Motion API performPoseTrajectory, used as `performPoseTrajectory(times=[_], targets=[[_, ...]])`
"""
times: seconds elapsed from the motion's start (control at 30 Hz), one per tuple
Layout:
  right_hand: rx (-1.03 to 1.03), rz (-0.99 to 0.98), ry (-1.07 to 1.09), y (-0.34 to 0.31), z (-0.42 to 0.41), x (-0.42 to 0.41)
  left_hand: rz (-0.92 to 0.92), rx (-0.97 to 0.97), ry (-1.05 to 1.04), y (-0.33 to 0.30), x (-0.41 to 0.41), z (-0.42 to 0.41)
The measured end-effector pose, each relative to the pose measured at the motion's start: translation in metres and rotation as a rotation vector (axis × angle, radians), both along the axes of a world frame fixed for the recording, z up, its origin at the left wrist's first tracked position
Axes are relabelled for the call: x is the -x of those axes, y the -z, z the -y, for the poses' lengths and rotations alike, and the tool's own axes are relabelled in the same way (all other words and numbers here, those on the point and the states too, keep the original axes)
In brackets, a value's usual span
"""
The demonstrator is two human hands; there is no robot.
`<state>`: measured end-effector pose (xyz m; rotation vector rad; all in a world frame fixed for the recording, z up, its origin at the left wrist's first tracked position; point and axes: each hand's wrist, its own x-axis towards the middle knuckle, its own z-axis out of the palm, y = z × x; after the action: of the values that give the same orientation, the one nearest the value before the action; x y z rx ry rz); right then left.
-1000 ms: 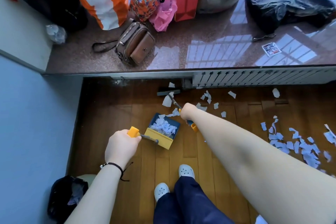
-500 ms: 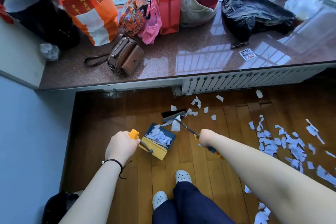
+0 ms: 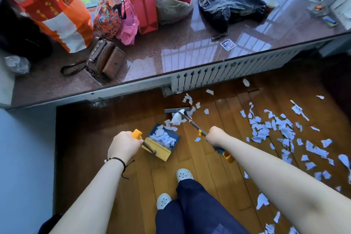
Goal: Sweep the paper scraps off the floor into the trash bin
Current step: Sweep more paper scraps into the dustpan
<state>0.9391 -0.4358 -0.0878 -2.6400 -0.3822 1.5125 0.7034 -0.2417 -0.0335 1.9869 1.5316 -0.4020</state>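
My left hand (image 3: 124,146) grips the yellow-tipped handle of a blue and yellow dustpan (image 3: 161,143), which rests on the wooden floor with paper scraps in it. My right hand (image 3: 215,136) grips the handle of a broom; the broom's head (image 3: 176,110) lies on the floor just beyond the dustpan's mouth, with white scraps (image 3: 175,119) bunched against it. Many more paper scraps (image 3: 271,129) lie scattered over the floor to the right. A dark edge of the trash bin (image 3: 45,226) shows at the bottom left, mostly cut off.
A polished stone window ledge (image 3: 171,51) runs across above the floor, loaded with bags, a brown handbag (image 3: 105,61) and dark clothing. A white radiator grille (image 3: 228,72) sits below it. A blue wall (image 3: 24,157) closes the left side. My feet in white clogs (image 3: 184,175) stand behind the dustpan.
The broom head has been drawn back from under the ledge toward the dustpan, dragging scraps with it. My view has tilted up, so the trash bin has slid almost out of sight.
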Motion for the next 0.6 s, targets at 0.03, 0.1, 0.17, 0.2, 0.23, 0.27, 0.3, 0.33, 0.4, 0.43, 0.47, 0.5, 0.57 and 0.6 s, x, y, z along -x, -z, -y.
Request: performPoseTrajectory(times=[0.03,0.1,0.17,0.2,0.23,0.27,0.3,0.33,0.4,0.43,0.47,0.5,0.57,0.6], targets=[[-0.009,0.004,0.017,0.002,-0.002,0.0,-0.001,0.0,0.011,0.0,-0.002,0.002],[-0.018,-0.001,0.056,0.006,-0.006,0.001,-0.006,0.0,0.031,0.002,-0.007,0.005],[-0.018,-0.018,0.091,0.014,-0.009,0.004,-0.006,-0.002,0.044,0.005,-0.012,0.009],[-0.014,-0.027,0.106,0.017,-0.011,0.006,-0.001,-0.004,0.047,0.007,-0.014,0.011],[-0.003,-0.045,0.123,0.023,-0.01,0.01,-0.002,-0.004,0.053,0.009,-0.015,0.013],[0.006,-0.067,0.135,0.027,-0.01,0.015,-0.004,-0.004,0.056,0.011,-0.017,0.015],[0.01,-0.096,0.146,0.031,-0.008,0.021,-0.01,-0.004,0.056,0.012,-0.019,0.017],[0.008,-0.123,0.148,0.034,-0.006,0.027,-0.015,-0.005,0.055,0.015,-0.02,0.019],[-0.017,-0.159,0.116,0.033,0.0,0.038,-0.03,-0.009,0.057,0.019,-0.021,0.022],[-0.024,-0.176,0.098,0.032,0.004,0.041,-0.037,-0.01,0.06,0.021,-0.02,0.023],[-0.014,-0.199,0.095,0.028,0.008,0.043,-0.042,-0.008,0.065,0.024,-0.019,0.024],[0.014,-0.231,0.091,0.026,0.013,0.044,-0.049,-0.005,0.07,0.025,-0.018,0.025],[0.046,-0.296,0.168,0.019,0.021,0.042,-0.053,0.004,0.076,0.028,-0.015,0.026],[0.04,-0.308,0.22,0.014,0.025,0.041,-0.052,0.005,0.079,0.029,-0.013,0.027]])
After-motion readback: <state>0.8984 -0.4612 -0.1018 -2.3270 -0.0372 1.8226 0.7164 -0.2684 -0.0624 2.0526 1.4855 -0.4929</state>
